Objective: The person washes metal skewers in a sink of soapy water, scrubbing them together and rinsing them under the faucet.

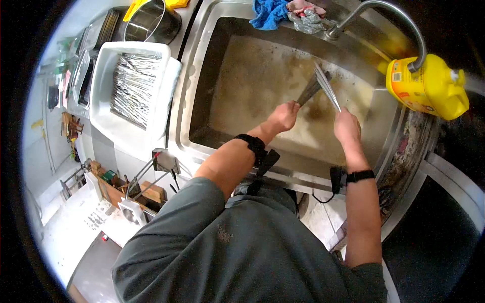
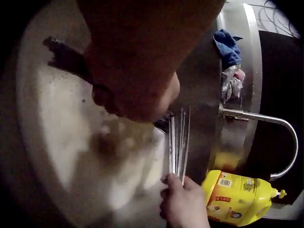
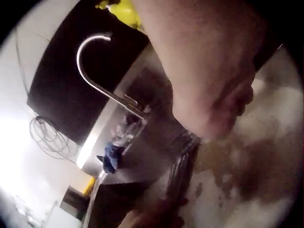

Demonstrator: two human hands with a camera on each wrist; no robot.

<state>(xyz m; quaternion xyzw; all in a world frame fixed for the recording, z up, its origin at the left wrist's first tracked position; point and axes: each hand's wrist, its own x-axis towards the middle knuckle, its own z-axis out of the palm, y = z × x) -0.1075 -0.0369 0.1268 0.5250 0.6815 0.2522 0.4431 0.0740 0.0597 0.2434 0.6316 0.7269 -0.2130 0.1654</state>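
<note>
1. Left of the sink's left edge [image 1: 180, 103], a white tub [image 1: 118, 135] held many thin metal rods [image 1: 132, 86], lying more or less lengthwise together.

2. The left hand [image 1: 284, 116] gripped a darker bundle [image 1: 309, 92] over the sink, its fingers curled round it and pressed together; part of the bundle stuck out on either side of the fist.

3. Beyond the hands, a blue cloth [image 1: 270, 14] lay at the sink's far edge, with the tap [image 1: 333, 32] to its right.

4. The right hand [image 1: 347, 129] gripped a brighter bundle [image 1: 327, 87] by its near end, fingers closed round it. Its far part slanted up and left to cross or meet the darker bundle above the murky water [image 1: 252, 86]. The wrist views were dim, so whether the two bundles actually touched, I couldn't say for certain.

5. By the sink's right edge, towards the far corner, stood a yellow jug [image 1: 429, 88].

6. The step in hand looked, in my judgement, like working the two bundles against each other. The next move called for a firm hold on each, with the rods kept gathered and the free ends clear of the opposite fingers.
</note>
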